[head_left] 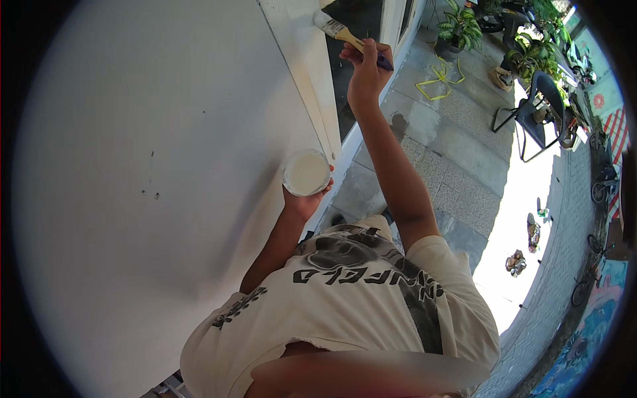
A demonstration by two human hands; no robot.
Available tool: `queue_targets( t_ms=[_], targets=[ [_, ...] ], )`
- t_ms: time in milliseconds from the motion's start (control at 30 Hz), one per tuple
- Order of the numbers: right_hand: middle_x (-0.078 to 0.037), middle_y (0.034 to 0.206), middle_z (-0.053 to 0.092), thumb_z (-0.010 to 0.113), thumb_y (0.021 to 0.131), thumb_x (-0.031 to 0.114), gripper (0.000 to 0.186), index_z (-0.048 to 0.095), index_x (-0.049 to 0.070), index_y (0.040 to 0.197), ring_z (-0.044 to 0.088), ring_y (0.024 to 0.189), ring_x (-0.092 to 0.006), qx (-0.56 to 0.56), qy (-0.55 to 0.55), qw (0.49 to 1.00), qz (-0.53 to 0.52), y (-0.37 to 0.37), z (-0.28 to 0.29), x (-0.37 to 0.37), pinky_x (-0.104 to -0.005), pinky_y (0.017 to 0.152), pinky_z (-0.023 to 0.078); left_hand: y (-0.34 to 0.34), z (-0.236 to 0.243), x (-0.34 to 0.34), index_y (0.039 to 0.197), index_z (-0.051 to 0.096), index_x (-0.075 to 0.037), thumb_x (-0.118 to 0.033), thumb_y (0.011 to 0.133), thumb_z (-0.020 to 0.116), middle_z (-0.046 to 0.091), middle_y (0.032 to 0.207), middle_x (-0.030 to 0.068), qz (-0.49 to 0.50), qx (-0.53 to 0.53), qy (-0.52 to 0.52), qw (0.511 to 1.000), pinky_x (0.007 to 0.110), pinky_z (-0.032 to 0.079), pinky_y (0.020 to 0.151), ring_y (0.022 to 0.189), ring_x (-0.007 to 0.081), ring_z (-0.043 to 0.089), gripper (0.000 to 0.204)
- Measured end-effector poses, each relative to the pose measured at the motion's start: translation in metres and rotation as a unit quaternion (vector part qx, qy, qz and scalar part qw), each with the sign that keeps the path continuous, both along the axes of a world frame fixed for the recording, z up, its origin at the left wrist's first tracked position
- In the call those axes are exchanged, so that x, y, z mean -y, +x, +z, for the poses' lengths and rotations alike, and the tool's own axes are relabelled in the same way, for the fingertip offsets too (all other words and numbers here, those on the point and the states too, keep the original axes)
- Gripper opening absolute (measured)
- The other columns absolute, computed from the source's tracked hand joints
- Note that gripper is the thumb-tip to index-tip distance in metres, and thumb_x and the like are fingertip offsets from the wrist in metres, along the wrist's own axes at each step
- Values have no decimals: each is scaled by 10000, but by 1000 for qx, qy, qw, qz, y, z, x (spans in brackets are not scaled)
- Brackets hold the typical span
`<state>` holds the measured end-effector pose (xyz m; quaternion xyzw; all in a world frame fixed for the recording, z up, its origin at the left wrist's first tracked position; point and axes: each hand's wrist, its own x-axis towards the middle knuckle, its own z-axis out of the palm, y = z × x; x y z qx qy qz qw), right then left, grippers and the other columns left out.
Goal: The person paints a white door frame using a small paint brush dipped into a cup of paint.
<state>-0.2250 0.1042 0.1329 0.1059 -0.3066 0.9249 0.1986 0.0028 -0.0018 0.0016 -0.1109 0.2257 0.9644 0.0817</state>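
High up in front of me, my right hand (368, 69) is closed around the handle of a paintbrush (342, 31). White paint coats its bristles, which are against or very close to the pale wooden window frame (302, 63); contact is hard to tell. Lower down, near my chest, my left hand (304, 202) holds a round tub of white paint (306, 172), its fingers wrapped beneath and around the far side. The tub is held roughly level, and its rim is smeared with paint. Dark glass (352, 66) lies behind the brush and my right hand.
A white wall (166, 152) fills the left side, close to the tub. To the right stretches a tiled floor (458, 139) with a yellow strap (438, 81), potted plants (461, 26) and a black chair (541, 116). Parked bicycles (587, 265) line the far right.
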Motion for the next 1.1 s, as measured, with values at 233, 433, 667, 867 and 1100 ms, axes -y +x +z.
queue_targets(
  t_ms=[233, 433, 667, 867, 1100],
  targets=[
    [-149, 735, 694, 597, 1004, 140, 159, 532, 13, 933, 652, 556, -180, 278, 163, 947, -23, 34, -124, -23, -311, 563, 570, -1, 2, 0, 1266, 568, -85, -507, 963, 505, 637, 1094, 187, 3, 12, -14, 1000, 362, 466, 743, 866, 288, 603, 523],
    [-179, 772, 694, 579, 1009, 130, 150, 536, -6, 963, 692, 628, -225, 52, 59, 997, -15, 12, -10, -17, -341, 621, 592, -1, -6, 3, 1257, 594, -95, -546, 980, 396, 654, 1122, 222, -8, 21, -8, 1000, 372, 489, 769, 892, 316, 602, 565],
    [-168, 796, 690, 614, 1011, 169, 200, 517, 11, 935, 701, 658, -198, 25, 56, 998, 15, 13, -17, -11, -321, 634, 594, -1, -1, -1, 1257, 581, -90, -520, 976, 447, 641, 1106, 212, -10, 6, -7, 1000, 367, 478, 744, 871, 302, 598, 532],
    [-149, 753, 700, 591, 1008, 141, 154, 534, 28, 921, 674, 598, -176, 186, 134, 973, -29, 42, -120, -36, -306, 584, 573, 1, 1, 3, 1267, 575, -91, -529, 973, 448, 639, 1111, 210, -13, 16, 5, 1000, 366, 483, 747, 874, 304, 603, 543],
    [-157, 760, 699, 591, 1008, 168, 172, 540, 21, 934, 684, 618, -190, 183, 114, 976, -28, 42, -101, -48, -312, 609, 582, -3, -1, 3, 1258, 574, -82, -536, 957, 499, 632, 1101, 198, -6, 18, -11, 1000, 359, 480, 753, 859, 293, 597, 549]
  ],
)
